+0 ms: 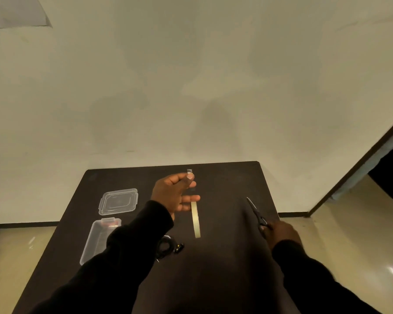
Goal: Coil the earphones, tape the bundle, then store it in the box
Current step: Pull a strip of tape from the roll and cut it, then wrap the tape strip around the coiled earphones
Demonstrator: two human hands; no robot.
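My left hand point(175, 196) is raised over the dark table point(225, 182) and pinches a short clear strip of tape point(190, 175) between thumb and forefinger. Just below it the tape roll point(196, 219) stands on edge. My right hand point(281, 234) grips black scissors point(256, 214) by the handles, blades pointing away. The coiled black earphones point(167, 247) lie near my left sleeve, partly hidden by it. A clear plastic box point(95, 240) rests at the left, with its clear lid point(119, 201) lying apart behind it.
A pale wall rises right behind the table's far edge. Cream floor shows on both sides. Cables lie on the floor at the far left. A dark door frame point(359, 168) slants at the right.
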